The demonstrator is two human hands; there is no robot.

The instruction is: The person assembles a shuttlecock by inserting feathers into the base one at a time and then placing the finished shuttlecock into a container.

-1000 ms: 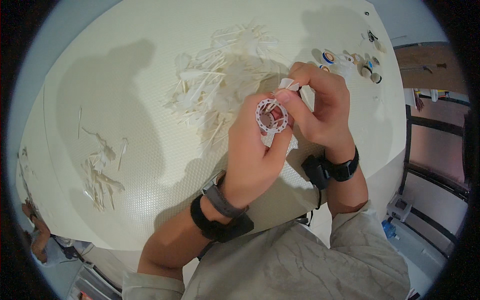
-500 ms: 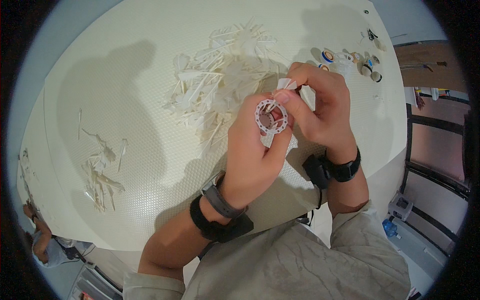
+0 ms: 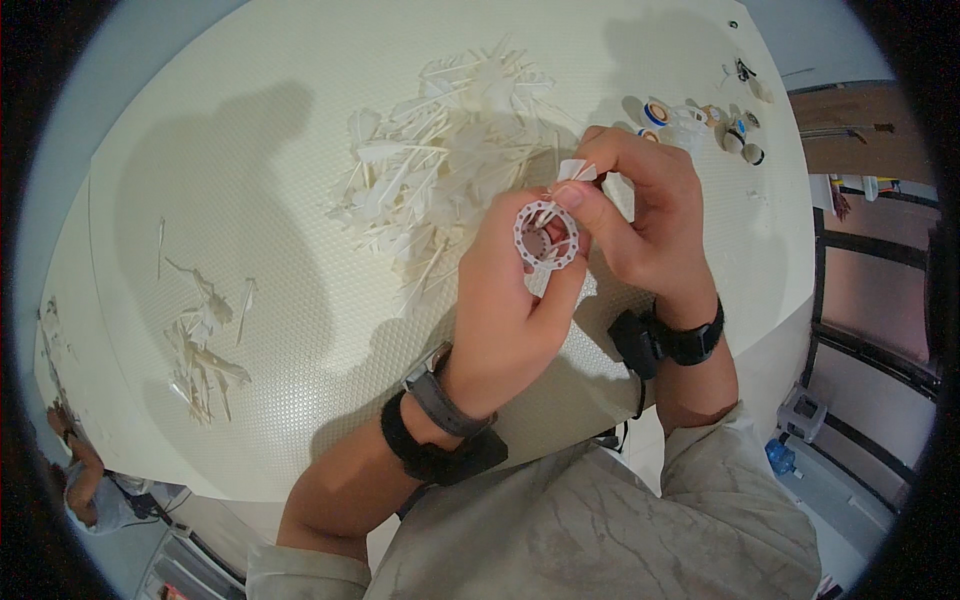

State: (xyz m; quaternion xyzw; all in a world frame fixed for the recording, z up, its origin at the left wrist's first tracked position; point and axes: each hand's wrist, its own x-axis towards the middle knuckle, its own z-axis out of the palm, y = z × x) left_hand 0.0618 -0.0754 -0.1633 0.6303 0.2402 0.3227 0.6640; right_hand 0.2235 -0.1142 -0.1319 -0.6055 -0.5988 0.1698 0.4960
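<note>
My left hand (image 3: 508, 305) is closed around a white tubular ring (image 3: 523, 252) with a row of small holes around its rim. The ring's open end faces up, and slim pale quills slant across its inside. At the ring's far edge, my right hand (image 3: 640, 215) pinches a short white trimmed feather (image 3: 577, 170) between thumb and forefinger. The feather's vane shows above the thumb; its lower end is partly hidden by the fingers. Just beyond my hands lies a large loose heap of white feathers (image 3: 450, 150) on the table.
A smaller bunch of feathers (image 3: 205, 365) lies at the left of the pale textured table (image 3: 330, 400). Tape rolls (image 3: 655, 113) and small round pieces (image 3: 733, 138) sit at the far right. Another person's arm (image 3: 85, 460) shows at the far left edge.
The ring, feather and both hands have shifted very slightly to the right. Both grips stay the same.
</note>
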